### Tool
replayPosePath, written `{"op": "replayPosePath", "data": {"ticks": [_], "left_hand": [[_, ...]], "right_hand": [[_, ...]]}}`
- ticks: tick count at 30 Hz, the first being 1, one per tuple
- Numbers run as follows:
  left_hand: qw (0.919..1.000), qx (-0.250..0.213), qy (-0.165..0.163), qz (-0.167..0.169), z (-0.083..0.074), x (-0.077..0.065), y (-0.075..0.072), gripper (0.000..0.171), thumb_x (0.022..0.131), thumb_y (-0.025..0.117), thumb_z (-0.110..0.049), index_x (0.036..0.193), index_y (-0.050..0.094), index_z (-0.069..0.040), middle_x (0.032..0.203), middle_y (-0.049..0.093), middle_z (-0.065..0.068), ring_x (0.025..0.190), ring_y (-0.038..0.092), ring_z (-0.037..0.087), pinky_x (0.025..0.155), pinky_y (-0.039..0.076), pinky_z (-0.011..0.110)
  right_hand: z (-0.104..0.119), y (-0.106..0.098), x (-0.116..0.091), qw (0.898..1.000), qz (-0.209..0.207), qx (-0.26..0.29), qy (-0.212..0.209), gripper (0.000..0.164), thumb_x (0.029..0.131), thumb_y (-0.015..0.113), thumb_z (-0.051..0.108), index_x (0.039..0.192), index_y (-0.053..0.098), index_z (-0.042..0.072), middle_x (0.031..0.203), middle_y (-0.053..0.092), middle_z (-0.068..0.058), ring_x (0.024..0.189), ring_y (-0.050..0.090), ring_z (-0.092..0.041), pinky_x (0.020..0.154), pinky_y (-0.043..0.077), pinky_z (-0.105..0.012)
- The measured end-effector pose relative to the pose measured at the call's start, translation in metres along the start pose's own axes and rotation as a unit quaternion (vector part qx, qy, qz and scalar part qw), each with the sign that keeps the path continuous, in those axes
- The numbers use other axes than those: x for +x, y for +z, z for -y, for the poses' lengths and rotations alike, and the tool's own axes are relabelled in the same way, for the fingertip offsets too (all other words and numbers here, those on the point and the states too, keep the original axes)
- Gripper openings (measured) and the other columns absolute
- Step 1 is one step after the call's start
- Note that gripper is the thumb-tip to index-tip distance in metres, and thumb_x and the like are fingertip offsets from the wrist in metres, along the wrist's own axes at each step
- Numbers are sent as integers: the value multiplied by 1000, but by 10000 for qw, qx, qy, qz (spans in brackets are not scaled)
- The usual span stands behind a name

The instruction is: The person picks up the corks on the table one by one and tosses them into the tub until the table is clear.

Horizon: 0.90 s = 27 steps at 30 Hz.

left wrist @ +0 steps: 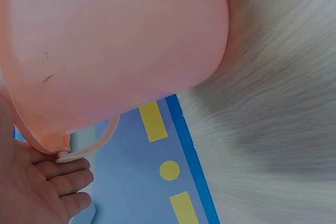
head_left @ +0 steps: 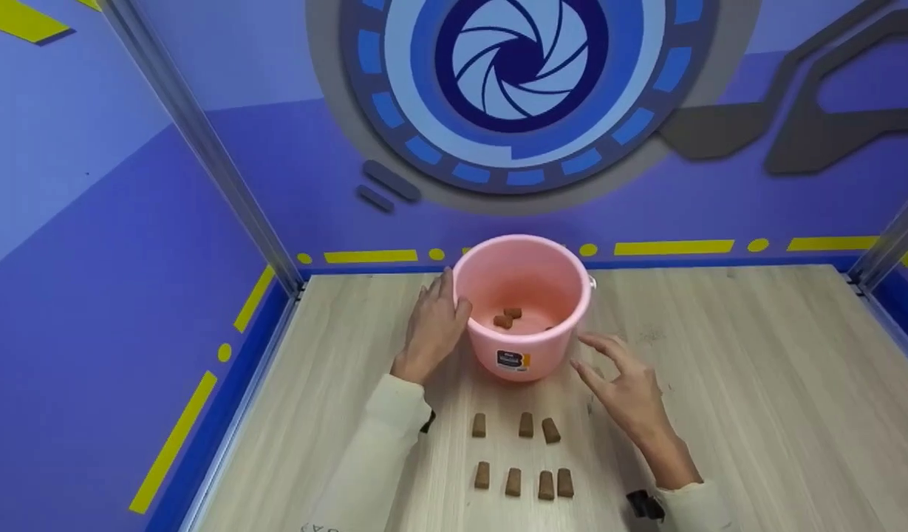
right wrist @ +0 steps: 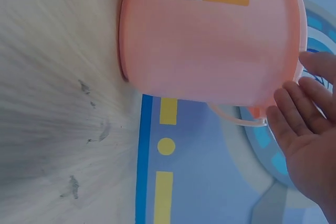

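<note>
A pink plastic bucket (head_left: pixel 524 351) stands upright on the table, a dark label on its front. My left hand (head_left: pixel 433 321) grips its left rim, thumb over the edge and fingers outside, near the handle joint in the left wrist view. My right hand (head_left: pixel 631 388) is held by the bucket's right side, thumb and fingers apart, with nothing between them. Its fingers overlap the rim in the right wrist view. Small brown cork-like pieces (head_left: pixel 503 322) lie on the bucket's floor. Several more tapered brown pieces (head_left: pixel 526 425) lie in two rows in front of the bucket.
The light wood table (head_left: pixel 756 391) ends at a blue panel wall (head_left: pixel 276 177) with yellow marks behind the bucket. Another panel rises on the left. The bucket's thin pale handle (left wrist: pixel 102 142) hangs at its far side.
</note>
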State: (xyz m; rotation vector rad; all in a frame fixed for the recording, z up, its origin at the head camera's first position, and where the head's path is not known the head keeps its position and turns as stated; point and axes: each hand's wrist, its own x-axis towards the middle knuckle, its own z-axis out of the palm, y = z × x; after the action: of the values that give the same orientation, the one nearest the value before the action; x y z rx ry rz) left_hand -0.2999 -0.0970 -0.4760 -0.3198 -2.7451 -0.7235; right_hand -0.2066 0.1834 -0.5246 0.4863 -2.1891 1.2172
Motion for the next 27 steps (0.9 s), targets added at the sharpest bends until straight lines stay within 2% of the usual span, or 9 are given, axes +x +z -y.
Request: {"op": "replayPosePath", "data": {"ticks": [7, 13, 17, 20, 24, 27], "left_hand": [[10000, -32, 28, 11, -2, 1, 2, 63, 99, 42, -32, 150, 27, 3, 150, 38, 16, 139, 35, 26, 116, 20, 43], [9999, -20, -111, 96, -2, 2, 3, 64, 99, 42, -32, 151, 25, 2, 151, 37, 14, 139, 34, 24, 116, 19, 41], [10000, 12, -31, 36, -2, 2, 4, 63, 99, 43, -31, 150, 28, 4, 149, 39, 16, 138, 36, 25, 116, 19, 41], [10000, 31, 9, 13, -3, 2, 4, 63, 99, 43, -31, 149, 28, 4, 149, 40, 16, 137, 38, 26, 116, 20, 42], [10000, 21, 37, 15, -2, 1, 3, 63, 99, 43, -31, 149, 28, 4, 149, 40, 16, 136, 39, 26, 115, 21, 42], [9999, 31, 80, -67, 0, 1, 2, 62, 99, 43, -31, 148, 30, 5, 148, 41, 17, 136, 39, 27, 115, 22, 43]], "right_hand": [[-5, 2, -13, 9950, 984, -82, 136, 43, 78, 81, 13, 120, 68, 14, 119, 64, 7, 112, 60, -16, 94, 50, -35], [-8, 7, -22, 9844, 1733, -25, 309, 47, 78, 82, 13, 122, 67, 19, 122, 63, 8, 115, 57, -13, 96, 48, -38], [-9, 10, -26, 9790, 2007, -67, 359, 50, 75, 83, 7, 122, 67, 13, 125, 62, 5, 118, 55, -17, 97, 47, -42], [-11, 11, -27, 9782, 2066, -89, 186, 52, 72, 83, 3, 121, 67, 10, 125, 62, 1, 118, 55, -19, 96, 48, -42], [-12, 12, -28, 9742, 2247, -111, 172, 53, 72, 84, 5, 121, 67, 13, 125, 62, -2, 117, 55, -19, 95, 48, -42], [-12, 14, -28, 9671, 2512, -129, 371, 51, 74, 83, 9, 122, 66, 15, 126, 62, 0, 117, 55, -19, 94, 49, -43]]}}
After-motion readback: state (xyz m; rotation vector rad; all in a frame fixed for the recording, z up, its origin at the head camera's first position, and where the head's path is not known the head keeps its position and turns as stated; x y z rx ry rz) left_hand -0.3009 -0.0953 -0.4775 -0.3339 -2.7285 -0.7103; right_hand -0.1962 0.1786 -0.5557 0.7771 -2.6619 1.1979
